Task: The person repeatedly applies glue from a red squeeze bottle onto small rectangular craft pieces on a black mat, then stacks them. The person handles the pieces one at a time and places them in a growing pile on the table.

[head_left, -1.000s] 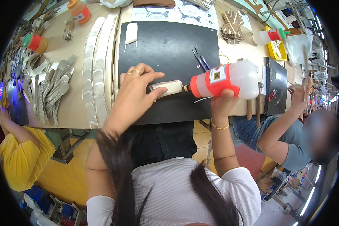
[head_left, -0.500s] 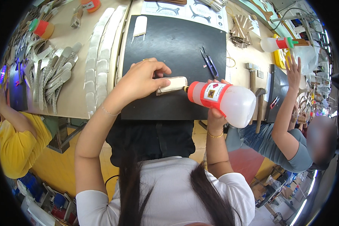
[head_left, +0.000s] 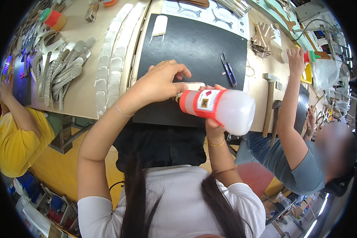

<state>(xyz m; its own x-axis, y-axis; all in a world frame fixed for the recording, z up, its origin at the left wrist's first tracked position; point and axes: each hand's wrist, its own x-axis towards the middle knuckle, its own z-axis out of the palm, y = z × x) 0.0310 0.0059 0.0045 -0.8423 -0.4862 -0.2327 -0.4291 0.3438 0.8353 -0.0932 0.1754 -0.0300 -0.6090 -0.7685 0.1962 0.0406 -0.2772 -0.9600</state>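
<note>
My right hand (head_left: 214, 124) grips a squeeze bottle (head_left: 237, 112) of translucent plastic with a red band and a label. The bottle lies nearly level, its narrow tip pointing left beside my left thumb. My left hand (head_left: 161, 82) is closed, with its thumb on a small cream strap piece (head_left: 195, 85) on the black work board (head_left: 190, 43). The bottle and my hand hide most of that piece. Farther up the board lies another cream strap piece (head_left: 160, 25) with two thin prongs. A pair of thread snips (head_left: 229, 71) rests at the right.
Left of the board run rows of overlapping pale straps (head_left: 117, 59) and a pile of braided straps (head_left: 67, 71). Hammers (head_left: 269, 103) lie to the right, near a bundle of brown strips (head_left: 262, 39). A co-worker's hand (head_left: 296, 59) touches another bottle at right; another person sits at left.
My right hand has brought the bottle left, so its tip is now by my left thumb and it covers more of the strap piece. The right co-worker's hand has reached the other bottle.
</note>
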